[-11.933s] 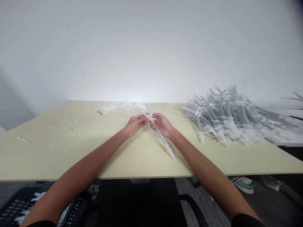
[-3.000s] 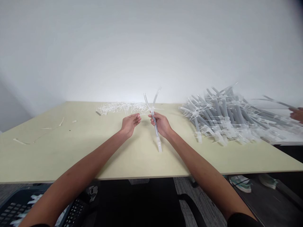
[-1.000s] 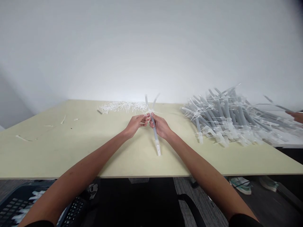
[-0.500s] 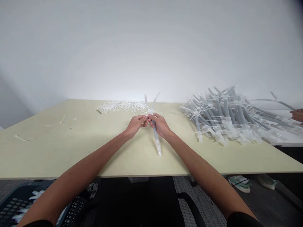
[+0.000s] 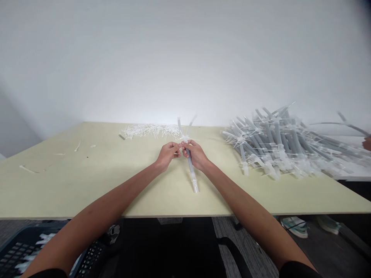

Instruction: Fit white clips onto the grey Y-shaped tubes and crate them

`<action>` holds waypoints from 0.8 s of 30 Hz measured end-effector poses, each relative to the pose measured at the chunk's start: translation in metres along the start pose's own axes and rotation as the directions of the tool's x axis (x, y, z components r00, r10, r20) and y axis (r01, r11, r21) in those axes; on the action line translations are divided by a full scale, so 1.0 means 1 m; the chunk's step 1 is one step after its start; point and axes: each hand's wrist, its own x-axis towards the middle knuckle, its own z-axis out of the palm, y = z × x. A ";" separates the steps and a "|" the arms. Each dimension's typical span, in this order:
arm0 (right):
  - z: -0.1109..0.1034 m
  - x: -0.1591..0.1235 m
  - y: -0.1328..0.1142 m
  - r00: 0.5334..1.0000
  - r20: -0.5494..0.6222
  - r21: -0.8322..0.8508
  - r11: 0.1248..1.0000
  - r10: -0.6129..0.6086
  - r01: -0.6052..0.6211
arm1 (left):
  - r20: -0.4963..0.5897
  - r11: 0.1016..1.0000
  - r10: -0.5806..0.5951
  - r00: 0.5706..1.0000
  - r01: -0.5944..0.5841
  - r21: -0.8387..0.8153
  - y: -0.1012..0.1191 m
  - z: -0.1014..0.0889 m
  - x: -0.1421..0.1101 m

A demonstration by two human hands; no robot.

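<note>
- Centre of view, on the bench: a forked plastic tube, held tilted, its white-tipped lower end at 5 o'clock from the hands, almost touching or touching the bench top, I cannot tell which; two thin clear branches rise toward 12 o'clock.
- My right hand is closed narrowly around the grey stem just below the fork.
- My left hand lies at 9 o'clock from the right hand, its fingertips pinching the white fitting at the fork, knuckles nearly meeting the right hand.
- At 3 o'clock from the hands: a heap of grey tubes with white cable ties.
- At 11 o'clock: a loose pile of white plastic offcuts.
- Far right edge: a co-worker's hand holding a long thin tube.
- At 7 o'clock, below the bench: a dark perforated crate with white pieces inside.
</note>
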 end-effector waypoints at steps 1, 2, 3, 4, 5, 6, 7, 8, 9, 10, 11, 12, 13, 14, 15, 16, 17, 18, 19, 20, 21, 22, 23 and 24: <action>0.000 0.000 0.001 1.000 0.002 0.001 1.000 0.010 -0.010 | 0.003 1.000 0.002 1.000 -0.002 0.002 -0.001 0.000 0.000; 0.000 0.000 0.001 1.000 0.004 -0.001 1.000 0.017 -0.017 | 0.003 1.000 0.003 1.000 -0.003 0.006 -0.001 0.000 0.001; 0.000 0.000 0.001 1.000 0.008 -0.003 1.000 0.022 -0.022 | 0.003 1.000 0.002 1.000 -0.002 0.009 -0.001 0.000 0.001; 0.000 0.000 0.000 1.000 0.012 -0.006 1.000 0.023 -0.023 | 0.004 1.000 0.001 1.000 -0.001 0.011 -0.001 0.000 0.001; 0.000 0.000 -0.001 1.000 0.015 -0.006 1.000 0.023 -0.023 | 0.003 1.000 -0.001 1.000 0.001 0.011 -0.001 -0.001 0.002; 0.001 -0.001 -0.002 0.999 0.017 -0.003 1.000 0.027 -0.027 | 0.001 1.000 -0.001 1.000 0.001 0.008 0.000 -0.001 0.002; 0.002 -0.001 -0.003 0.999 0.018 0.003 0.999 0.035 -0.035 | 0.001 1.000 -0.002 1.000 0.002 0.004 0.000 -0.001 0.002; 0.002 -0.002 -0.005 0.999 0.016 0.008 0.999 0.045 -0.045 | 0.001 1.000 -0.003 1.000 0.003 -0.001 0.001 -0.001 0.003; 0.003 -0.002 -0.006 0.998 0.012 0.011 0.998 0.055 -0.055 | -0.002 1.000 -0.003 1.000 0.003 -0.006 0.002 -0.001 0.003; 0.003 -0.002 -0.007 0.998 0.008 0.011 0.998 0.060 -0.060 | -0.005 1.000 -0.002 1.000 0.002 -0.011 0.002 -0.002 0.003; 0.003 -0.002 -0.007 0.998 0.004 0.008 0.998 0.057 -0.057 | -0.008 1.000 0.001 1.000 -0.001 -0.016 0.002 -0.002 0.003; 0.002 -0.002 -0.007 0.999 0.004 0.004 0.999 0.045 -0.045 | -0.010 1.000 0.002 1.000 -0.003 -0.019 0.002 -0.002 0.003; 0.002 -0.002 -0.007 1.000 0.007 0.001 1.000 0.029 -0.029 | -0.011 1.000 0.004 1.000 -0.004 -0.022 0.001 -0.002 0.003; 0.001 -0.001 -0.006 1.000 0.012 -0.002 1.000 0.013 -0.013 | -0.010 1.000 0.005 1.000 -0.005 -0.029 0.001 -0.002 0.002; 0.001 -0.001 -0.005 1.000 0.015 -0.006 1.000 -0.002 0.002 | -0.010 0.999 0.006 1.000 -0.006 -0.040 0.000 -0.002 0.002; 0.001 -0.001 -0.004 1.000 0.012 -0.012 1.000 -0.014 0.015 | -0.009 0.998 0.006 1.000 -0.007 -0.058 0.000 -0.002 0.002; 0.001 -0.001 -0.002 1.000 0.008 -0.019 1.000 -0.021 0.021 | -0.005 0.997 0.003 1.000 -0.004 -0.079 -0.001 -0.002 0.002; 0.001 -0.001 -0.002 1.000 0.005 -0.025 0.999 -0.023 0.023 | 0.007 0.995 -0.001 1.000 0.002 -0.103 -0.001 -0.002 0.001; 0.001 -0.001 -0.001 1.000 0.002 -0.030 0.999 -0.025 0.025 | 0.026 0.992 -0.007 1.000 0.010 -0.125 -0.001 -0.002 0.001; 0.001 -0.001 -0.001 1.000 0.002 -0.034 0.999 -0.026 0.026 | 0.047 0.990 -0.012 0.999 0.019 -0.142 -0.001 -0.001 0.000; 0.002 -0.002 -0.001 1.000 0.001 -0.037 0.999 -0.027 0.027 | 0.065 0.988 -0.015 0.998 0.025 -0.151 -0.001 -0.001 0.000; 0.002 -0.002 -0.001 1.000 -0.003 -0.043 0.999 -0.030 0.030 | 0.078 0.988 -0.014 0.997 0.026 -0.153 -0.001 -0.001 0.000; 0.002 -0.002 -0.001 0.999 -0.015 -0.052 0.998 -0.034 0.033 | 0.084 0.989 -0.009 0.996 0.022 -0.148 -0.001 -0.002 0.000; 0.003 -0.002 -0.001 0.999 -0.030 -0.064 0.997 -0.037 0.035 | 0.086 0.991 -0.002 0.996 0.014 -0.137 0.000 -0.002 0.000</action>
